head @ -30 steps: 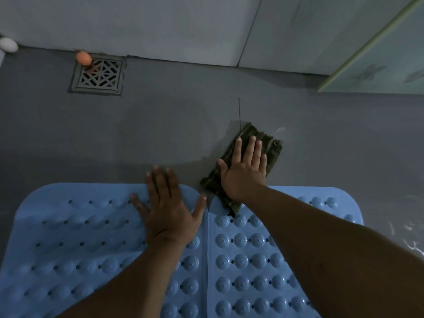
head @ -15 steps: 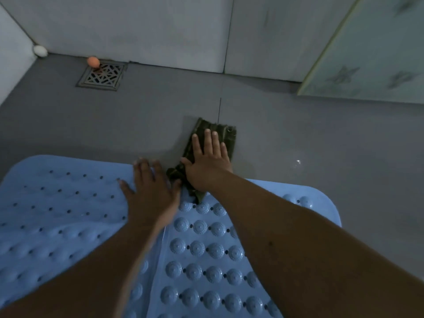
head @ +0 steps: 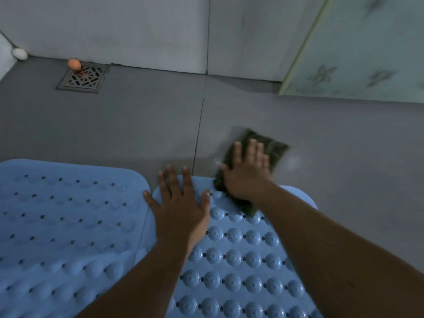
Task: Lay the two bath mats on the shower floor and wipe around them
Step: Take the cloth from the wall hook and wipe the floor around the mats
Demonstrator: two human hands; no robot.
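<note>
Head view: right hand [head: 249, 174] presses the dark cloth [head: 274, 148] flat to the shower floor [head: 137, 134], fingers straight, just past the right mat [head: 241, 260] far edge. Cloth's long axis runs diagonally, away-right. Left hand [head: 181, 206] spread flat, bracing that mat beside the left mat [head: 57, 214].

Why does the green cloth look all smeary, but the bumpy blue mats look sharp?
In the head view, the dark green cloth and the right hand pressing it are motion-blurred; the left hand, flat on the right blue mat, looks crisp, as does the left blue mat. The light is dim and bluish, and the floor shows a faint wet sheen beside the cloth.
</note>
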